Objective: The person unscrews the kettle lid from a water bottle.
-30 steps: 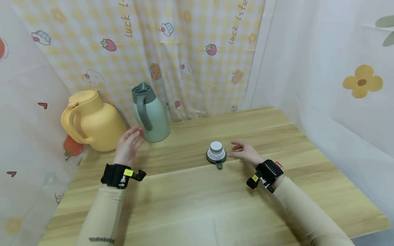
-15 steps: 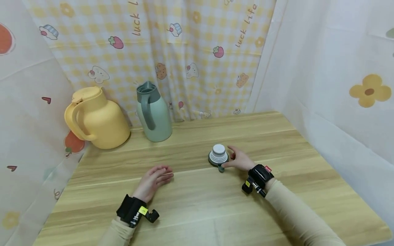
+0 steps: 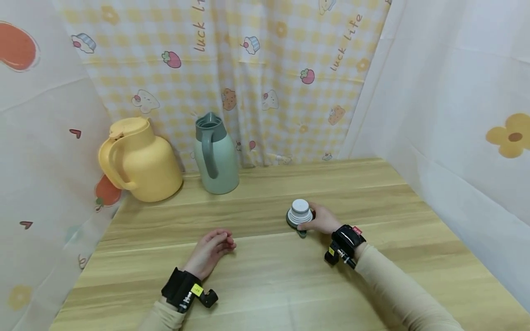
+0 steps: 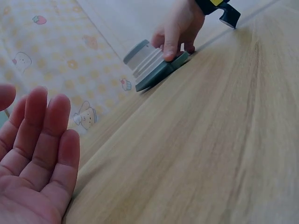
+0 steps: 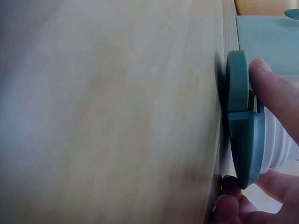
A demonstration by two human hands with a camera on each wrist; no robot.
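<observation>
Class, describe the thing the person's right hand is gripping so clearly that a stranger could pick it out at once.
On the wooden table, well in front of the yellow jug and the green jug, sits a jug lid, gripped by the right hand. It alone is small and low: a grey-green disc under a white ribbed plug.

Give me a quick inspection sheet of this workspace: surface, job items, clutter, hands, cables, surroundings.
Surface: wooden table, light planks.
Job's things: lid upside down on the table, white threaded part up; green jug open-topped at the back.
Clutter: yellow jug, lid on, left of the green one.
Hands: right hand grips the lid's rim; left hand rests on the table, fingers relaxed, holding nothing.
Cables: nothing seen.
Surroundings: patterned curtain behind, pale sheets at both sides.
</observation>
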